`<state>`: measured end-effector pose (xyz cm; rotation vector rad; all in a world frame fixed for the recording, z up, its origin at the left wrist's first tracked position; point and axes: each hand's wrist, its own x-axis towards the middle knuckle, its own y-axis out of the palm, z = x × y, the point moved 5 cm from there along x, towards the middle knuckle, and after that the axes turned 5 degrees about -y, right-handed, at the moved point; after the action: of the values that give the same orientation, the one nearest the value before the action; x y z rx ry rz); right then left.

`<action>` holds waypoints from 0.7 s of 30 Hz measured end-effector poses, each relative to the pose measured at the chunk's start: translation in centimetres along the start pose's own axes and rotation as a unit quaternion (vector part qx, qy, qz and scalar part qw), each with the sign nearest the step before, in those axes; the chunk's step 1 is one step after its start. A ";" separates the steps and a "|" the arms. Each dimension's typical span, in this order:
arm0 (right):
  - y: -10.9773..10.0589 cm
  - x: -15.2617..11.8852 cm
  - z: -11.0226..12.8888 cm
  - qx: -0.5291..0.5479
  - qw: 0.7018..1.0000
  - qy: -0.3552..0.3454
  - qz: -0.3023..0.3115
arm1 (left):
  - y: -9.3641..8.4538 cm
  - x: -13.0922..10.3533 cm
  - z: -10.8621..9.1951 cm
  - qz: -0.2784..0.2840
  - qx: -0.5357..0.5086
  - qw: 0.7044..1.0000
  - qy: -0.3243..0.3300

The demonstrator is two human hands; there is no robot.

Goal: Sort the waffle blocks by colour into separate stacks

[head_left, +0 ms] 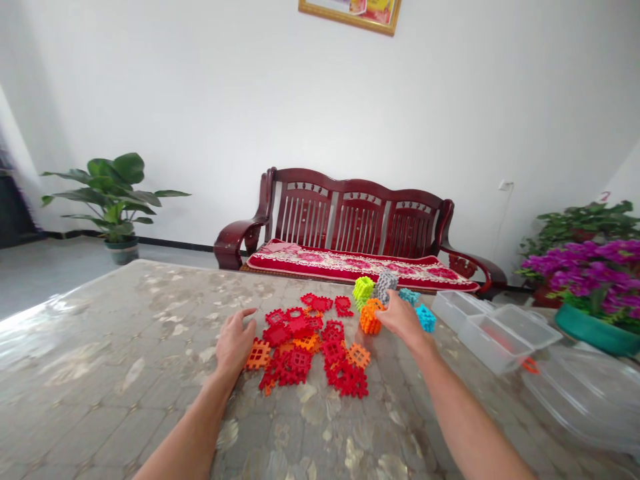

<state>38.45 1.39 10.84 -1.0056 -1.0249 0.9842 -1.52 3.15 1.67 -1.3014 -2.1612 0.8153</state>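
Right hand: fingers against the right side of an orange cube, overlapping its edge from where I stand; gripping or just touching, can't tell. The cube is on the surface, right of the flat pieces. Left hand: fingers loosely parted, thumb away from the rest, low over the surface just beside an orange window piece at the pile's left edge; contact unclear.

Between the hands: red pieces, flat, notched edges, loosely heaped and overlapping, a few orange ones mixed in. Another orange window piece lies at the heap's right side.

Around the orange cube: lime-green block behind and a bit left, taller grey block behind the right fingers, teal piece and bright blue block to the right of that hand.

Farther right: clear plastic boxes, something reddish showing through one; small orange piece near them; purple flowers in a teal planter.

Beyond the surface: dark red wooden settee with a red patterned cushion. Potted plant on the floor at left. Gold-framed picture on the white wall.
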 end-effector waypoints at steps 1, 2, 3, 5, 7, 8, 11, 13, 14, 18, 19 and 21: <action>0.1 0.1 0.2 -0.009 1.000 0.002 0.008 | 0.0 0.0 0.0 -0.002 0.000 1.000 0.001; 0.2 0.2 0.4 -0.014 1.000 0.003 0.017 | 0.1 0.1 0.1 -0.004 0.001 1.000 0.002; 0.4 0.3 0.5 -0.019 1.000 0.005 0.025 | 0.1 0.1 0.1 -0.006 0.002 1.000 0.003; 0.6 0.3 0.6 -0.028 0.999 0.010 0.033 | 0.2 0.2 0.1 -0.009 0.003 1.000 0.006; 0.8 0.2 0.7 -0.029 0.999 0.007 0.034 | 0.3 0.3 0.2 -0.009 0.005 1.000 0.009; 0.9 0.2 0.7 -0.027 0.999 0.004 0.031 | 0.3 0.4 0.2 -0.008 0.006 1.000 0.009; 1.0 0.0 0.5 -0.012 1.000 -0.006 0.022 | 0.3 0.4 0.2 -0.008 0.009 1.000 0.009; 1.0 -0.1 0.3 -0.004 1.000 -0.003 0.015 | 0.3 0.4 0.2 -0.007 0.009 1.000 0.010; 0.9 -0.2 0.2 -0.004 1.000 -0.003 0.011 | 0.3 0.3 0.2 -0.006 0.010 1.000 0.009; 0.6 -0.8 0.7 -0.033 0.999 -0.030 -0.026 | 0.4 0.4 0.3 -0.004 0.012 1.000 0.009; 0.6 -1.0 1.0 -0.040 0.998 -0.035 -0.040 | 0.4 0.3 0.3 -0.004 0.012 1.000 0.009; 0.8 -1.3 1.4 -0.036 0.997 -0.030 -0.062 | 0.3 0.3 0.2 -0.006 0.012 1.000 0.008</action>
<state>36.72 0.55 10.12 -0.9646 -1.1666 0.8855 -1.59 3.47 1.29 -1.2789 -2.1384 0.8211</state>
